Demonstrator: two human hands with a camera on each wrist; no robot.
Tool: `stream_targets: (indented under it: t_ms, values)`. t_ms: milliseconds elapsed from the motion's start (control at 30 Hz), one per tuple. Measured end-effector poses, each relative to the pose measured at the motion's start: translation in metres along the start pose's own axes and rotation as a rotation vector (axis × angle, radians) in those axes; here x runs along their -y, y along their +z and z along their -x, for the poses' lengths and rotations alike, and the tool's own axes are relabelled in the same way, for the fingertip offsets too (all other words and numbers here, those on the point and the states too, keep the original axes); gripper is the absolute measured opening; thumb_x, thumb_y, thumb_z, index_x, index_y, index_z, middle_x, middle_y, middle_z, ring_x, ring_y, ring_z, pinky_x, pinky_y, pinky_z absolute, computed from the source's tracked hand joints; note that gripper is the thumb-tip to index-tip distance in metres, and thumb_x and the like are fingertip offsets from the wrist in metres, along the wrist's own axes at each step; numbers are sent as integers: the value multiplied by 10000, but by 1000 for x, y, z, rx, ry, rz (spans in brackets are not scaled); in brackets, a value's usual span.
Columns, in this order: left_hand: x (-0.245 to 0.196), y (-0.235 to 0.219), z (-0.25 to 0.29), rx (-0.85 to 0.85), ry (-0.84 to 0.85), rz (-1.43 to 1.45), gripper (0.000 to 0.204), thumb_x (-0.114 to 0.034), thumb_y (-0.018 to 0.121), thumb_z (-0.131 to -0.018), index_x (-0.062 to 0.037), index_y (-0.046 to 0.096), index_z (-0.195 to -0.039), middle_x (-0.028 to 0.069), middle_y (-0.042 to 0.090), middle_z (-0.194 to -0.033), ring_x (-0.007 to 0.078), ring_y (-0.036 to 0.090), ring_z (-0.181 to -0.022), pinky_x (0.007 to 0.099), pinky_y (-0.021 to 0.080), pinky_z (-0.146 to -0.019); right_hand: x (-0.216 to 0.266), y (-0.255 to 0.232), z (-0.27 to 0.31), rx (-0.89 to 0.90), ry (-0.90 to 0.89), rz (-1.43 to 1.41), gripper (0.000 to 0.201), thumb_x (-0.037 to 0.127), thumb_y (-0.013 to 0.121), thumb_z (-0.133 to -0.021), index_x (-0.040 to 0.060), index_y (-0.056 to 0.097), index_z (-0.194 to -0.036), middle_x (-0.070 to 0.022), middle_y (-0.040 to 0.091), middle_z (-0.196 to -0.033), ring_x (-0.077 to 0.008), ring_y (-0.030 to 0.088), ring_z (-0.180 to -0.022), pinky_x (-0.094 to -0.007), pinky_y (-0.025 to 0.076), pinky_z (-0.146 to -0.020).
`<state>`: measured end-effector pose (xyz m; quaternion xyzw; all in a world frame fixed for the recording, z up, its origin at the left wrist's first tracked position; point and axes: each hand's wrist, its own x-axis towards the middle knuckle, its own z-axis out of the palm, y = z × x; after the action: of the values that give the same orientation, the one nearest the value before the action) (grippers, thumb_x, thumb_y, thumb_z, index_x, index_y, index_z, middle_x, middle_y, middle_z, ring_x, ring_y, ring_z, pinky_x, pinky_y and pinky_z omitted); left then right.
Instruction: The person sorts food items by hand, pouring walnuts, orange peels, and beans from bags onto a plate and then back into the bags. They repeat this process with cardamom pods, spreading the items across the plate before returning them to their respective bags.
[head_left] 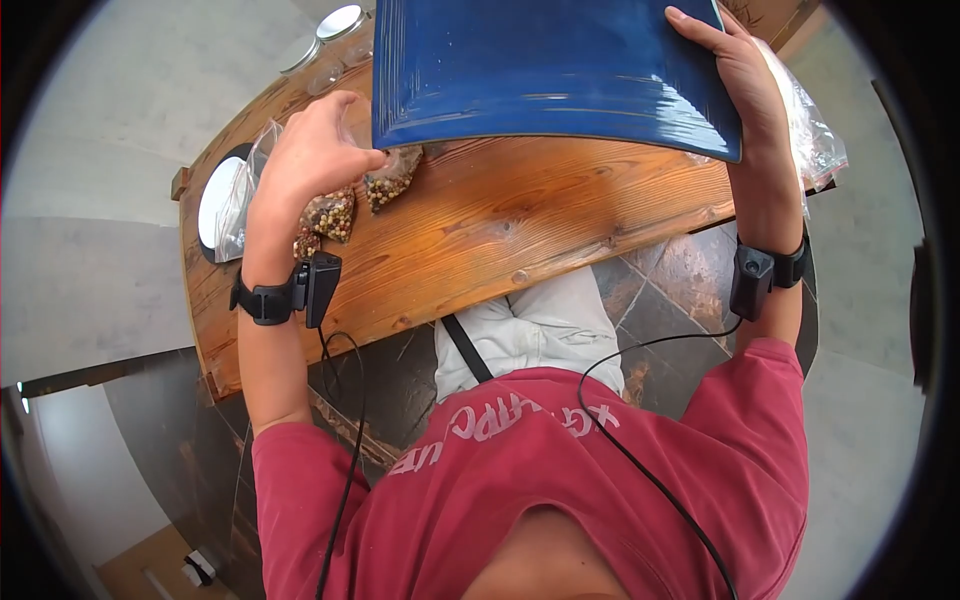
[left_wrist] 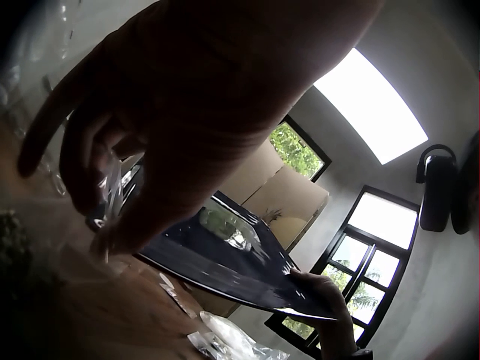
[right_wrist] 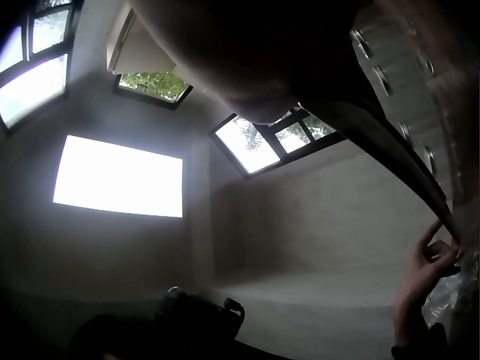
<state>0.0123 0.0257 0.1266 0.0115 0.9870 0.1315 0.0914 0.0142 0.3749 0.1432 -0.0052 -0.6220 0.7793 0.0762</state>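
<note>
A large blue rectangular plate (head_left: pixel 550 75) is held up tilted over the wooden table. My right hand (head_left: pixel 752 90) grips it at its right edge, thumb on the glazed face. At the plate's left side, my left hand (head_left: pixel 310 150) pinches the top of a clear plastic bag (left_wrist: pixel 114 184) between thumb and fingers. Small mixed-colour grains fill the bag's lower part (head_left: pixel 392 188), just under the left fingertips. More bagged grains (head_left: pixel 330 213) lie beside it, below the left wrist. In the right wrist view the plate (right_wrist: pixel 382 142) appears edge-on, with the left hand (right_wrist: pixel 424 281) near its far end.
Glass jars with silver lids (head_left: pixel 340 22) stand at the table's back left. A white round item (head_left: pixel 217 205) and a clear bag (head_left: pixel 240 200) lie at the left edge. Clear plastic packaging (head_left: pixel 810 130) is at the right end of the wooden table (head_left: pixel 500 240).
</note>
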Motion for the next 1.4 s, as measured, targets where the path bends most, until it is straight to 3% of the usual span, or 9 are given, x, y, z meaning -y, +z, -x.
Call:
stream_targets:
  t_ms: [67, 167, 267, 467, 533, 700, 933, 1267, 1400]
  values:
    - [3, 0, 3, -48, 28, -19, 739, -140, 761, -763, -36, 548, -1462, 98, 717, -784, 179, 714, -707, 316, 555, -676, -8, -7, -3, 19, 4, -18, 335, 68, 618, -970, -40, 609, -1286, -138, 732, -1034, -173, 718, -846, -282, 587, -790]
    - [13, -4, 1, -100, 11, -63, 654, -61, 685, -795, -45, 560, -1436, 108, 724, -808, 183, 720, -667, 319, 568, -618, -27, -48, -29, 44, 108, -19, 287, 129, 682, -969, -33, 649, -1203, -134, 752, -965, -172, 746, -781, -279, 622, -733]
    - [10, -12, 7, -43, -113, 7, 630, -29, 656, -738, -21, 609, -1366, 187, 756, -904, 267, 754, -768, 386, 582, -785, -34, -84, -36, 101, 242, -128, 247, 127, 703, -970, -39, 667, -1149, -135, 763, -942, -188, 767, -765, -294, 650, -720]
    - [30, -10, 3, -129, -83, -94, 504, -10, 607, -807, -17, 631, -1311, 126, 739, -794, 183, 727, -636, 316, 572, -566, -21, -102, -3, -11, 310, -129, 325, 84, 684, -967, -48, 616, -1256, -142, 741, -1065, -202, 765, -842, -305, 648, -756]
    - [46, -9, -10, -157, -39, -155, 462, -7, 597, -804, -14, 660, -1262, 130, 738, -770, 190, 727, -632, 318, 574, -575, -23, -105, 9, -15, 241, -121, 338, 82, 678, -968, -42, 606, -1274, -140, 738, -1067, -196, 762, -844, -304, 645, -758]
    - [48, -31, 7, -280, -215, -48, 392, -17, 579, -795, -11, 708, -1165, 130, 733, -735, 205, 727, -633, 338, 572, -606, -29, -102, 25, -50, 232, -14, 345, 67, 662, -967, -24, 597, -1293, -122, 733, -1064, -179, 750, -839, -295, 633, -745]
    - [86, -44, 8, -201, -336, -164, 356, -180, 577, -827, -16, 717, -1110, 111, 725, -766, 198, 706, -668, 324, 586, -612, -60, -90, 32, 36, 321, -43, 334, 82, 716, -935, -22, 625, -1239, -117, 722, -1020, -165, 739, -812, -270, 620, -720]
    - [95, -45, 40, -149, -413, -87, 329, -41, 599, -806, -30, 584, -1135, 135, 730, -797, 195, 714, -634, 331, 573, -550, -92, -48, 30, 155, 378, 8, 314, 80, 713, -929, -27, 638, -1214, -120, 724, -1014, -156, 722, -818, -273, 599, -748]
    - [115, -46, 39, -70, -499, 25, 244, -64, 560, -841, -26, 639, -1069, 135, 721, -793, 215, 709, -660, 375, 575, -523, -90, -42, 31, 174, 423, -23, 308, 77, 710, -924, -30, 646, -1205, -110, 724, -1002, -156, 720, -823, -277, 598, -748]
